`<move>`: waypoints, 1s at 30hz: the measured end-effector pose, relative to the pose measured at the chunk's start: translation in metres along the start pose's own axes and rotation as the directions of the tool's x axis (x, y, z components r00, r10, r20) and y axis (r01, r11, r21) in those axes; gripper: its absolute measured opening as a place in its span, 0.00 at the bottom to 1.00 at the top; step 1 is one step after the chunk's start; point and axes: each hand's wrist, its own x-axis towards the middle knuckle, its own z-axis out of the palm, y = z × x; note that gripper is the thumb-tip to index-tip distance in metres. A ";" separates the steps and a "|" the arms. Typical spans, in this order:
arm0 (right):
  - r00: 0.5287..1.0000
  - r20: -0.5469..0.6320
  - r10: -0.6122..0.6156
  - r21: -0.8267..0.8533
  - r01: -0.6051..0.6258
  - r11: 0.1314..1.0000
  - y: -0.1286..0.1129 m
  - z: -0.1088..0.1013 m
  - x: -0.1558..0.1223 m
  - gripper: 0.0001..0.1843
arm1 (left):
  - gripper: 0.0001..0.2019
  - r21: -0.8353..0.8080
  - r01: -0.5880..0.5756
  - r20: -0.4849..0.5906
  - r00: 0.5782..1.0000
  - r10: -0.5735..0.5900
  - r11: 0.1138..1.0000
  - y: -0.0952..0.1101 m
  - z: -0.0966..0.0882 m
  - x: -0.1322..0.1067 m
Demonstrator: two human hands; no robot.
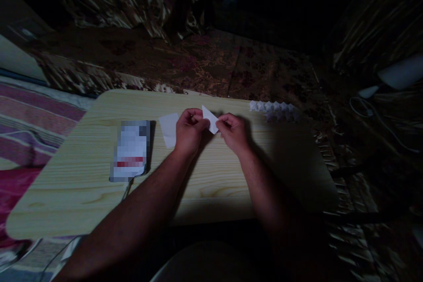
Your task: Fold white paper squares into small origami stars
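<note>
A small white piece of folded paper (209, 119), pointed at the top, is held just above the wooden table (211, 176). My left hand (190, 130) pinches its left side, thumb on the front. At its lower right edge, the fingertips of my right hand (234, 131) are closed on the paper. Flat white paper (168, 130) lies on the table beside my left hand, partly covered by it. Small white folded paper shapes (271, 106) stand in a row near the far right edge, with a dimmer row just in front.
A phone-like device (130, 150) with a blurred screen lies at the left, a cable (126, 189) running from its near end. Striped bedding (29, 119) is beyond the table's left edge. Patterned fabric (198, 61) hangs behind. A white lamp-like object (401, 72) is at the right.
</note>
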 end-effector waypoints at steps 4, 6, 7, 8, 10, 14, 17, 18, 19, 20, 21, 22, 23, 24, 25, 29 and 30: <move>0.999 -0.026 -0.018 -0.058 0.017 0.998 -0.004 -0.007 0.001 0.08 | 0.15 0.096 0.028 0.077 0.996 -0.036 0.995 0.002 0.001 -0.002; 0.999 0.000 -0.048 -0.130 0.047 0.990 -0.005 -0.012 0.000 0.05 | 0.14 0.184 0.010 0.098 0.995 -0.028 0.983 0.003 -0.001 -0.002; 0.998 0.029 -0.062 -0.169 0.066 0.983 -0.006 -0.014 0.000 0.05 | 0.13 0.227 -0.020 0.111 0.994 -0.006 0.974 0.004 -0.003 -0.002; 0.995 0.054 -0.078 -0.198 0.087 0.976 -0.006 -0.015 0.000 0.05 | 0.10 0.283 -0.054 0.144 0.989 0.013 0.958 0.005 -0.005 -0.002; 0.990 0.094 -0.106 -0.235 0.126 0.964 -0.006 -0.016 -0.001 0.05 | 0.06 0.394 -0.096 0.220 0.976 0.008 0.914 0.006 -0.009 -0.001; 0.981 0.142 -0.136 -0.283 0.171 0.944 -0.005 -0.016 -0.002 0.06 | 0.03 0.524 -0.180 0.283 0.959 0.030 0.833 0.007 -0.013 -0.002; 0.973 0.154 -0.174 -0.339 0.217 0.916 -0.004 -0.016 -0.003 0.06 | 0.02 0.559 -0.230 0.306 0.950 0.060 0.797 0.007 -0.011 -0.004; 0.970 0.150 -0.191 -0.359 0.233 0.904 -0.004 -0.016 -0.003 0.06 | 0.02 0.566 -0.239 0.311 0.948 0.064 0.789 0.007 -0.011 -0.005; 0.968 0.146 -0.204 -0.377 0.245 0.893 -0.004 -0.017 -0.004 0.06 | 0.03 0.573 -0.246 0.315 0.947 0.068 0.782 0.007 -0.010 -0.005; 0.967 0.142 -0.212 -0.390 0.251 0.886 -0.004 -0.017 -0.004 0.06 | 0.03 0.579 -0.253 0.316 0.946 0.072 0.776 0.007 -0.009 -0.005; 0.967 0.138 -0.213 -0.399 0.251 0.882 -0.004 -0.018 -0.004 0.06 | 0.02 0.585 -0.259 0.313 0.946 0.080 0.768 0.007 -0.009 -0.005; 0.969 0.133 -0.208 -0.405 0.245 0.881 -0.003 -0.019 -0.003 0.06 | 0.02 0.595 -0.264 0.310 0.947 0.087 0.759 0.007 -0.010 -0.005; 0.972 0.124 -0.199 -0.407 0.233 0.883 -0.003 -0.021 -0.002 0.06 | 0.02 0.608 -0.271 0.306 0.947 0.095 0.747 0.007 -0.010 -0.005; 0.976 0.113 -0.188 -0.408 0.219 0.886 -0.003 -0.022 -0.001 0.06 | 0.03 0.624 -0.277 0.303 0.948 0.101 0.731 0.008 -0.011 -0.004; 0.979 0.098 -0.178 -0.408 0.203 0.890 -0.003 -0.024 0.000 0.06 | 0.03 0.643 -0.282 0.301 0.948 0.104 0.712 0.008 -0.012 -0.003; 0.986 0.037 -0.160 -0.396 0.162 0.904 -0.001 -0.030 0.003 0.05 | 0.07 0.722 -0.273 0.271 0.957 0.104 0.635 0.010 -0.015 -0.002; 0.987 0.029 -0.161 -0.393 0.159 0.906 -0.001 -0.030 0.003 0.05 | 0.07 0.734 -0.266 0.256 0.960 0.108 0.625 0.010 -0.015 -0.002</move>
